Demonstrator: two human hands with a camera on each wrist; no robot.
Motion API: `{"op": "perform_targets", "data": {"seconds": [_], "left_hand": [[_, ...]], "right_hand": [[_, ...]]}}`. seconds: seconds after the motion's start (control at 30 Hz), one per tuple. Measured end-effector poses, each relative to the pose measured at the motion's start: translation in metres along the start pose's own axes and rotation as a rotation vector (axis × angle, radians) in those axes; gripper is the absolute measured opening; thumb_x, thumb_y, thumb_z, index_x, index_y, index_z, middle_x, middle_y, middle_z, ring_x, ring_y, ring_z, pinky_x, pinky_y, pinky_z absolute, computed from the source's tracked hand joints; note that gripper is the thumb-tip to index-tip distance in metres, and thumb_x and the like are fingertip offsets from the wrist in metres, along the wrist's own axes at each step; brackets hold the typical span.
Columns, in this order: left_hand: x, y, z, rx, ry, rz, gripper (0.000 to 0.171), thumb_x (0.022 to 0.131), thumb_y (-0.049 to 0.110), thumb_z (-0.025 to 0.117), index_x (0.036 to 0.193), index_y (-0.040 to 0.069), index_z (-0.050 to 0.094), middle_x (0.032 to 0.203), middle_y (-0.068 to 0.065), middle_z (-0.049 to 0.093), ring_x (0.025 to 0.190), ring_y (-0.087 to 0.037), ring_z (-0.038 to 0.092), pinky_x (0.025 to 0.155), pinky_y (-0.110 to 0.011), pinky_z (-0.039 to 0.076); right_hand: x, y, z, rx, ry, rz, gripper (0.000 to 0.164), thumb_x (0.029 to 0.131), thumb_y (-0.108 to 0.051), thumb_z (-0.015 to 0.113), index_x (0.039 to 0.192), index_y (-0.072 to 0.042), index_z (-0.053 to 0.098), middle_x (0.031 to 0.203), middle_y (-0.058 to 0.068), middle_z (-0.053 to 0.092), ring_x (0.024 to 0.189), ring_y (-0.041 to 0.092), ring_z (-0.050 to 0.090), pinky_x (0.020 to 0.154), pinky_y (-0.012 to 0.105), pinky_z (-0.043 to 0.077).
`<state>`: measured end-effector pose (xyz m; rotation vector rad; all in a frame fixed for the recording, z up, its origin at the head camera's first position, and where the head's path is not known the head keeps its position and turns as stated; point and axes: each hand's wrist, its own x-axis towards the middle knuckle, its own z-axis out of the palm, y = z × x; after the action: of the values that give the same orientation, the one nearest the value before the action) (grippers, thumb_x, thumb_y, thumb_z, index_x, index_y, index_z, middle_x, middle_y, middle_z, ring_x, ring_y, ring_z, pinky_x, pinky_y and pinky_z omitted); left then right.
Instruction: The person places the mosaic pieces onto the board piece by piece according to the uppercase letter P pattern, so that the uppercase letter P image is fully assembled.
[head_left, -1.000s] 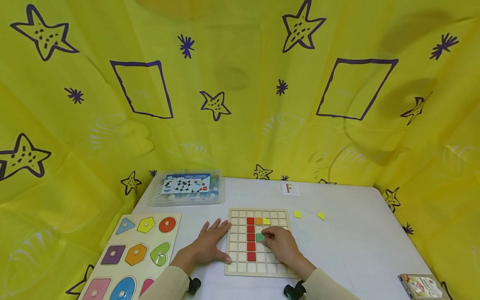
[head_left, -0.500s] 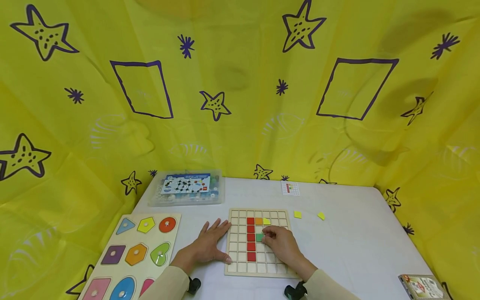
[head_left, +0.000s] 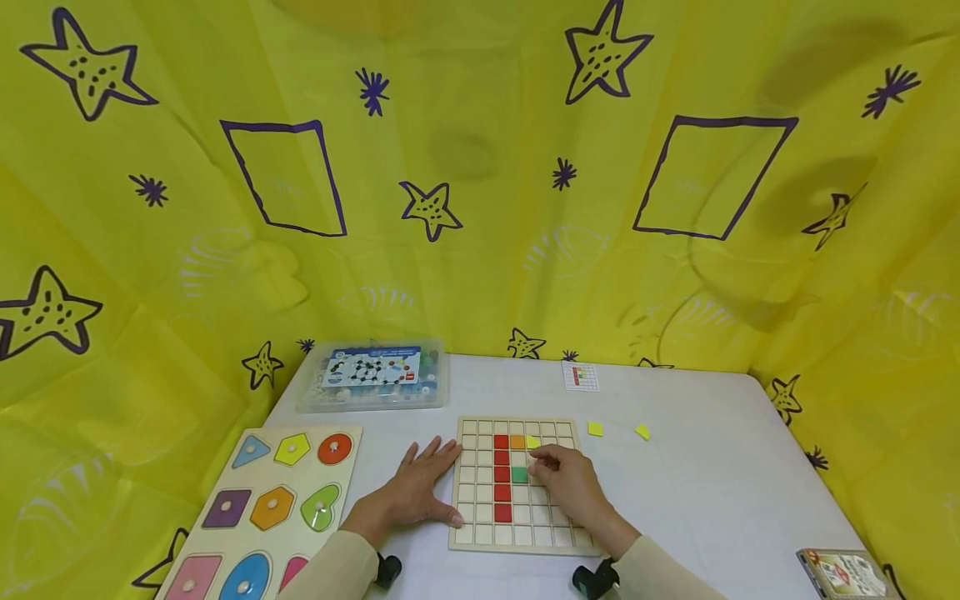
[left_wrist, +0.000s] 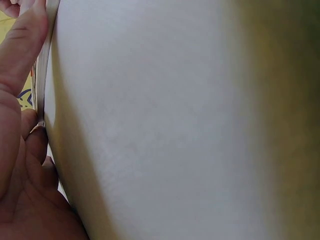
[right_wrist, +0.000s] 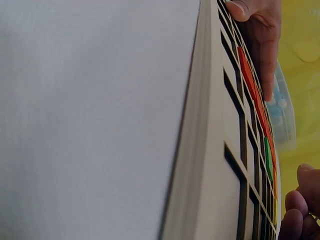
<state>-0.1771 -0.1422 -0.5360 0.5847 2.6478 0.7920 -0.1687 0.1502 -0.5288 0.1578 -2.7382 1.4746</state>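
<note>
A wooden grid board (head_left: 513,540) lies flat on the table. Red tiles (head_left: 502,475) form a column in it. At the top of that column sit an orange tile (head_left: 517,442) and a yellow tile (head_left: 533,442), side by side. A green tile (head_left: 520,475) lies in a cell right of the third red one. My left hand (head_left: 412,492) rests against the board's left edge, fingers spread, thumb at the lower part. Over the board's right half hovers my right hand (head_left: 573,483), fingers loosely bent just right of the green tile. Between its fingertips (right_wrist: 306,175) no tile shows.
Two yellow tiles (head_left: 595,429) lie right of the board. A small pattern card (head_left: 581,377) is behind it. A clear plastic box (head_left: 372,377) stands back left, a shape puzzle board (head_left: 288,467) at left. A small packet (head_left: 846,573) lies front right.
My right hand has drawn back slightly to the right and up from the green tile, which now shows whole in its cell. The left hand has stayed in place.
</note>
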Motion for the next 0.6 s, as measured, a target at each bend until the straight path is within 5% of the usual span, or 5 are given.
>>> {"op": "perform_targets", "data": {"seconds": [0.6], "left_hand": [[0.000, 0.001, -0.002, -0.012, -0.005, -0.001, 0.118, 0.072, 0.053, 0.093, 0.166, 0.012, 0.035, 0.173, -0.007, 0.031, 0.165, -0.034, 0.013, 0.133, -0.059, -0.001]], "right_hand": [[0.010, 0.011, -0.023, 0.026, 0.017, 0.073, 0.026, 0.094, -0.008, 0.077, 0.120, -0.007, 0.077, 0.103, 0.003, 0.073, 0.091, 0.015, 0.061, 0.075, 0.021, 0.053]]}}
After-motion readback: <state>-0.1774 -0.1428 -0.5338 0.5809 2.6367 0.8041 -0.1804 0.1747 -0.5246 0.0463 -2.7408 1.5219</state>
